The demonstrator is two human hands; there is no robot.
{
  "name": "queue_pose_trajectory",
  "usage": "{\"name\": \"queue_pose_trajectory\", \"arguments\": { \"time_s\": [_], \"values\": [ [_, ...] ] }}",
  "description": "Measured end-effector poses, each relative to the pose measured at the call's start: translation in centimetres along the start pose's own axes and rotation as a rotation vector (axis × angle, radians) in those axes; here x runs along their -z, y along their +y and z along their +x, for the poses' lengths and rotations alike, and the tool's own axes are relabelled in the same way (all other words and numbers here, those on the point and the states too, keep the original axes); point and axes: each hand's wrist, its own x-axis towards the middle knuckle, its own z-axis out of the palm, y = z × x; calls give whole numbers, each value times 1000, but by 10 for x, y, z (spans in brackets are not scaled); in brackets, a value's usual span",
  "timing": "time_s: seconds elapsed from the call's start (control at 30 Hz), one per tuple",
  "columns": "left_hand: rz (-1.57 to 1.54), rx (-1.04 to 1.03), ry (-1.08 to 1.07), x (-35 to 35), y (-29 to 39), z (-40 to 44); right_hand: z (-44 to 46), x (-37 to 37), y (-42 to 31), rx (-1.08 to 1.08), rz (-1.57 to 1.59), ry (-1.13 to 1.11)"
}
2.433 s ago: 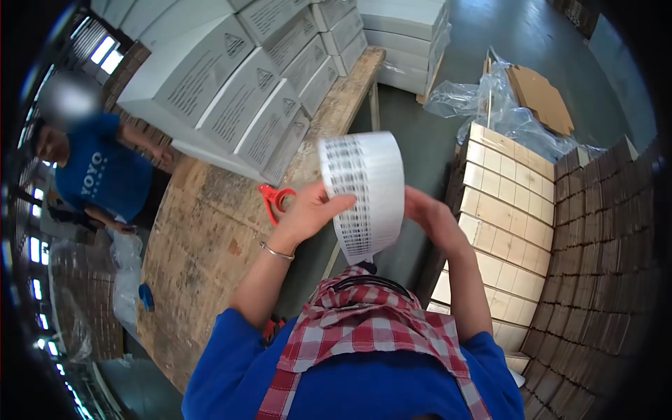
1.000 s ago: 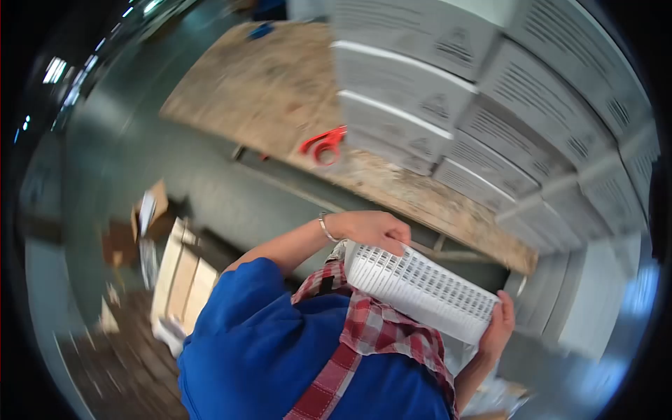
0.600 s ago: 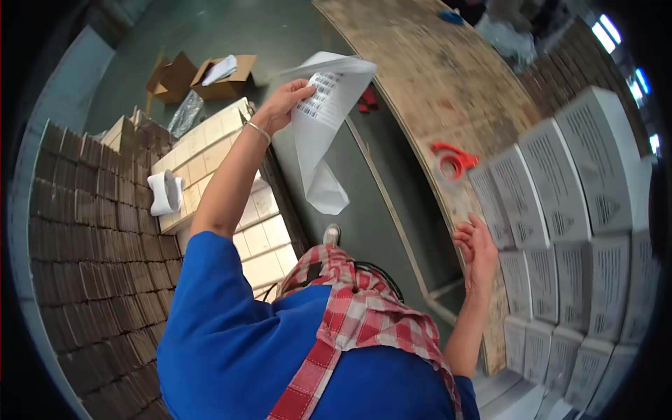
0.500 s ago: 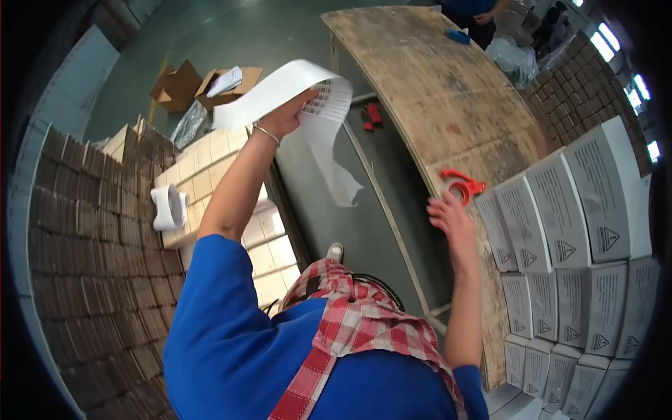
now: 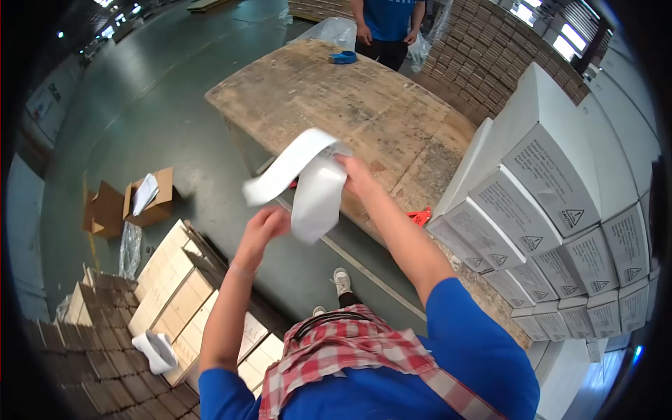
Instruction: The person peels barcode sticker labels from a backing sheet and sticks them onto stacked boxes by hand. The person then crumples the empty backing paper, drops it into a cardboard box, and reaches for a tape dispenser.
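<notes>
- Nearest me, the person wears a blue shirt (image 5: 476, 350) and a red-and-white checked apron (image 5: 336, 343); a pale shoe (image 5: 341, 280) shows on the floor below.
- The left hand (image 5: 268, 225), a bracelet at its wrist, is just beside the lower left of the paper strip; its fingers look bent, but blur hides whether they are together or touching the paper.
- The right hand (image 5: 355, 175) has its fingers clamped on the upper right of that white paper strip (image 5: 318, 203), which hangs in loops in the air by the tabletop's near edge.
- To the left, a smaller white paper loop (image 5: 155, 351) lies at the left edge of a pale wooden stack (image 5: 171, 297); brown cardboard stacks (image 5: 105, 378) stand alongside.
- A red tool (image 5: 420, 216) is at the near edge of the table (image 5: 364, 105), just beside white boxes (image 5: 553, 175) piled over its right end.
- On the floor farther left, an open carton (image 5: 162, 199) holds white papers (image 5: 145, 194); clear plastic (image 5: 131, 248) lies near it.
- A blue object (image 5: 343, 57) sits near the tabletop's far left corner; a co-worker (image 5: 387, 21) stands behind the far edge.
</notes>
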Motion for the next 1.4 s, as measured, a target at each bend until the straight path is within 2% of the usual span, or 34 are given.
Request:
{"name": "queue_pose_trajectory", "arguments": {
  "time_s": [0.03,0.07,0.13,0.2,0.23,0.27,0.33,0.4,0.43,0.47,0.6,0.63,0.67,0.7,0.73,0.83,0.93,1.03,1.1,1.13,1.17,1.2,1.23,1.3,1.33,1.4],
  "values": [
    [-23,52,-6,11,-9,-13,15,18,-15,-19,298,66],
    [-12,115,49,27,-28,-24,29,36,-30,-7,295,85],
    [-102,202,244,57,-76,-57,60,71,-55,69,401,334],
    [-128,285,524,93,-146,-110,91,109,-68,64,488,333],
    [-163,326,530,118,-189,-146,110,117,-67,68,574,326],
    [-219,418,785,109,-203,-177,126,113,-59,48,572,307],
    [-450,485,876,99,-220,-224,136,112,-45,-81,432,344],
    [-427,566,944,63,-182,-221,134,80,-9,-167,458,184],
    [-437,562,957,60,-180,-213,129,63,11,-202,363,114],
    [-437,503,912,57,-178,-206,118,43,30,-254,264,34],
    [-258,305,807,60,-168,-177,66,-23,101,-477,332,-249],
    [-198,341,837,65,-155,-175,51,-34,112,-580,347,-257],
    [-161,258,887,63,-135,-174,41,-34,128,-606,266,-293],
    [-4,342,932,83,-163,-186,26,-41,131,-674,186,-342],
    [-87,296,1035,91,-174,-196,17,-47,139,-695,52,-323],
    [-110,435,1167,131,-183,-232,-5,-74,160,-822,-30,-425],
    [-181,408,1225,148,-193,-260,-33,-96,175,-866,-146,-320],
    [-197,418,1071,169,-177,-250,-51,-129,185,-844,-153,-461],
    [-265,269,928,176,-146,-223,-65,-153,178,-805,-194,-472],
    [-254,281,815,176,-125,-203,-75,-164,168,-771,-185,-516],
    [-207,187,714,180,-102,-185,-86,-172,160,-723,-163,-437],
    [-158,90,625,180,-80,-169,-95,-177,153,-646,-249,-478],
    [-143,96,557,180,-60,-154,-105,-179,148,-580,-340,-522],
    [-91,-47,237,174,-29,-124,-124,-170,142,-483,-218,-397],
    [-77,-41,181,165,-18,-115,-136,-164,139,-401,-126,-327],
    [-40,-39,-85,145,1,-96,-156,-155,127,-278,-14,-218]
  ]
}}
